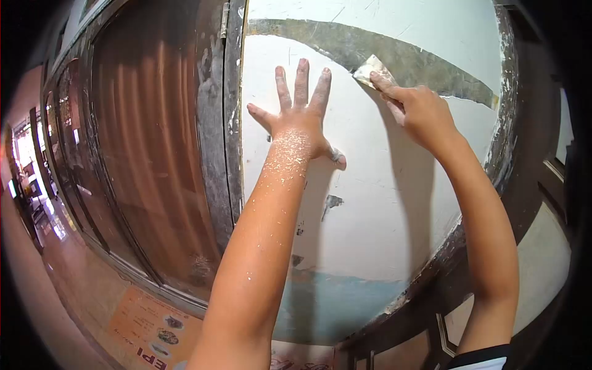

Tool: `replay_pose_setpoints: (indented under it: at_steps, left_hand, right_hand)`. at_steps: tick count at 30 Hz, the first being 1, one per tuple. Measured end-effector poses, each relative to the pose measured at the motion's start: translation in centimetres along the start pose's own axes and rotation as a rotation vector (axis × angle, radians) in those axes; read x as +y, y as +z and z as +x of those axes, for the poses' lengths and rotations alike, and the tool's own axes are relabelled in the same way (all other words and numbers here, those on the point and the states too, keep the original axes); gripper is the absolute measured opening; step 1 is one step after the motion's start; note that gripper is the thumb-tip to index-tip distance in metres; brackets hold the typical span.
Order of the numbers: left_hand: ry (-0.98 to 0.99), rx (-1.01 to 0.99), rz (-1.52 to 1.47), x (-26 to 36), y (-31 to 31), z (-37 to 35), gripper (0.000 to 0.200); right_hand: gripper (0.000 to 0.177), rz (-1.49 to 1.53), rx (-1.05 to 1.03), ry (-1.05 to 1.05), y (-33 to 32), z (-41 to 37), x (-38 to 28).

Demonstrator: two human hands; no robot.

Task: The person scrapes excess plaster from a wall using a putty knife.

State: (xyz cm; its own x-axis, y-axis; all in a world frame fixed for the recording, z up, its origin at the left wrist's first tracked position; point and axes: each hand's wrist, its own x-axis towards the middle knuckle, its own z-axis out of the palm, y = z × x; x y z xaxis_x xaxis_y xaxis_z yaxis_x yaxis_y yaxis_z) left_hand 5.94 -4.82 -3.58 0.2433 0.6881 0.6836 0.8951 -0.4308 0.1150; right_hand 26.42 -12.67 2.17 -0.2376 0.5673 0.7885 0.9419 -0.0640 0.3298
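My left hand (299,117) lies flat on the white wall panel (364,172) with its fingers spread, and holds nothing. Whitish dust and flakes cover its wrist and forearm. Up and to the right, my right hand (419,111) grips a small whitish scraper (373,69), its edge against the panel at the lower border of a curved grey bare band (431,68). The band arcs across the upper panel between white painted areas. Below my left hand, small dark bare patches (333,202) show in the paint, and the panel's lower part is bluish.
A dark framed glass door (148,135) with brown curtains behind it stands at the left. Printed cardboard (148,327) lies on the floor at the lower left. The panel's right edge has a dark, paint-flecked frame (502,92). Dark panelling with pale insets is at the right.
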Motion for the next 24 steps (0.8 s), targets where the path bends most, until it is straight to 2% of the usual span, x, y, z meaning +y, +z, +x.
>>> replay_pose_setpoints:
  at_steps: [3, 7, 11, 15, 20, 24]
  left_hand:
    - [-0.001, 0.000, 0.007, 0.0, 0.1, 0.0, 0.180]
    - [-0.008, 0.016, -0.002, 0.1, 0.1, -0.1, 0.180]
    - [0.003, 0.017, -0.017, 0.0, 0.2, -0.1, 0.179]
    - [0.015, 0.038, -0.057, -0.2, 0.4, -0.3, 0.178]
    - [0.098, 0.176, -0.024, -2.9, 3.2, -1.9, 0.174]
    - [0.076, 0.123, 0.041, -3.9, 3.9, -3.0, 0.172]
  right_hand:
    - [0.042, -0.018, -0.024, 0.009, 0.2, 0.3, -0.2]
    - [0.045, -0.021, 0.069, -0.008, 0.2, 0.5, -1.2]
    - [0.043, -0.020, -0.040, 0.038, -0.5, 0.6, -1.8]
    - [0.043, -0.021, 0.081, -0.001, 0.5, 1.4, -1.8]
    - [0.045, -0.025, -0.014, 0.004, -0.5, 1.4, -2.0]
    - [0.045, -0.046, 0.017, 0.000, -0.6, 2.3, -3.0]
